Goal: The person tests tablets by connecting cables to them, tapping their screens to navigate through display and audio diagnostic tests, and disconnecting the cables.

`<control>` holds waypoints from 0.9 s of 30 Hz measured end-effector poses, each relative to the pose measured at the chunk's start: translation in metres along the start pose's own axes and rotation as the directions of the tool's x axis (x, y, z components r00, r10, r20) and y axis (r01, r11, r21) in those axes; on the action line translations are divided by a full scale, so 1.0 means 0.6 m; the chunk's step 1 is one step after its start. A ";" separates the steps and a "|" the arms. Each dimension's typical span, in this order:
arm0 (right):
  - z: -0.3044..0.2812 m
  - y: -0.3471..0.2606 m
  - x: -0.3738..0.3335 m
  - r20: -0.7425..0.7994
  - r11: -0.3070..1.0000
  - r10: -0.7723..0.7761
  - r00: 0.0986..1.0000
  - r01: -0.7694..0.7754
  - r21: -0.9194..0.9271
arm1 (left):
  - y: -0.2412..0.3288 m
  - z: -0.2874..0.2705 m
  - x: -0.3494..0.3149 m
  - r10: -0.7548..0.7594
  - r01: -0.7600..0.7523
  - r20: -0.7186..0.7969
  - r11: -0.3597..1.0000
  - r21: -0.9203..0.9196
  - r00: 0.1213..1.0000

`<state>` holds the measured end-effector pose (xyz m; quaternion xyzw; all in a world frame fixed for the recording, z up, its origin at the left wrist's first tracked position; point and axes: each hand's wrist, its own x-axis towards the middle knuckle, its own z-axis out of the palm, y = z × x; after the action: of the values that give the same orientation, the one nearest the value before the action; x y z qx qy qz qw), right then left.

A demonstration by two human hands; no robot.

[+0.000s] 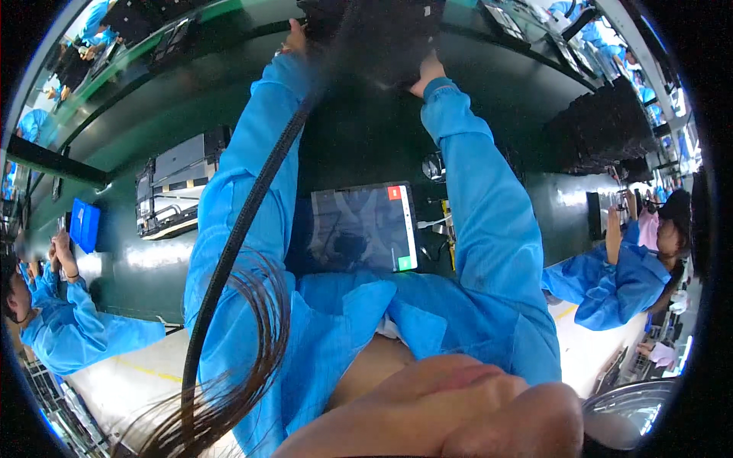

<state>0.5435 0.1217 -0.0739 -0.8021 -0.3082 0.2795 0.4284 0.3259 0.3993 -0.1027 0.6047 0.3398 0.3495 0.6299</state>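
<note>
Both arms reach far forward over the dark green bench. My left hand (296, 38) is against the left side of a large black block-shaped thing (382, 38), its thumb up. My right hand (429, 72) grips the near right corner of the same thing, fingers partly hidden by it. The black thing is too dark to tell its kind, and its far end runs out of view. Between my forearms, close to my body, lies a tablet (359, 229) with a lit screen bearing red and green patches.
A stack of black trays (603, 130) stands to the right. Left of my arm lie flat device panels (179, 183), with a blue bin (84, 225) beyond. A cable and small yellow tool (449, 229) lie beside the tablet. Co-workers sit on both sides. A dark braided cord (252, 198) hangs in front.
</note>
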 end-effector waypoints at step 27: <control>0.012 -0.089 -0.111 0.168 0.458 -0.021 0.986 -0.140 0.878 | 0.030 -0.045 -0.090 0.044 -0.043 -0.009 0.987 0.153 0.999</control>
<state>0.4812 0.1001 -0.0193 -0.4487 -0.1222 0.4747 0.7473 0.2743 0.3678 -0.0856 0.6563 0.3560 0.3397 0.5720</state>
